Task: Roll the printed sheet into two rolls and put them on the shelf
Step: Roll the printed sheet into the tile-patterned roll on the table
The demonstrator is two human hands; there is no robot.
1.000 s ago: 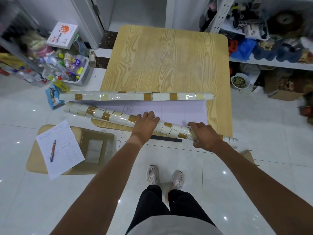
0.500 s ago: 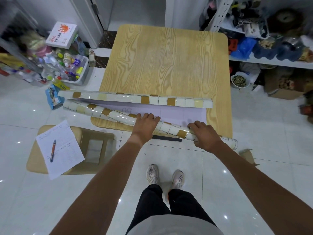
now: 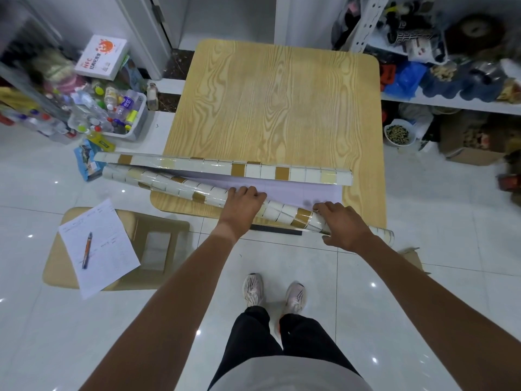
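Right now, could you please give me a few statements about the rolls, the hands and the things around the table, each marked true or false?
1. Both hands, the left hand and the right hand, rest on the near roll. True.
2. The far roll already lies on the shelf. False: it lies on the wooden table.
3. A strip of flat purple sheet shows between the two rolls. True.
4. The pen lies on the table. False: it lies on a sheet of paper on a low stool to the left.
5. The near roll lies parallel to the far roll. False: it lies slanted, its right end past the table's near edge.
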